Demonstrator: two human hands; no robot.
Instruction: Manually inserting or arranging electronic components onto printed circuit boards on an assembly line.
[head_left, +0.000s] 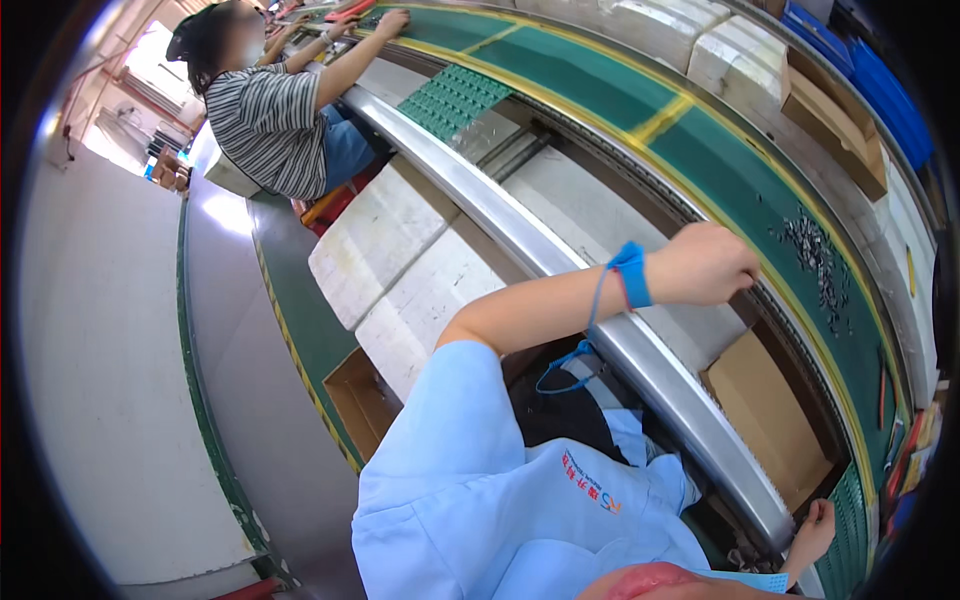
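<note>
My left hand [705,262] is closed, fingers curled down, over the near edge of the green conveyor belt [745,165]. A blue wrist strap [630,275] with a coiled blue cord [565,375] is on that wrist. Whatever its fingertips hold, if anything, is too small to make out. Beyond the hand, many small black and silver parts [820,265] lie scattered on the belt. At the lower right my right hand [812,535] has its fingers drawn together beside a green textured tray [850,530]; what it holds, if anything, cannot be made out.
A metal rail [480,205] runs between me and the belt. White foam boxes [405,245] and an open cardboard box [770,420] stand near it. Another green tray [455,100] rests farther along. A co-worker in a striped shirt [265,130] sits at the upper left, hands at the belt.
</note>
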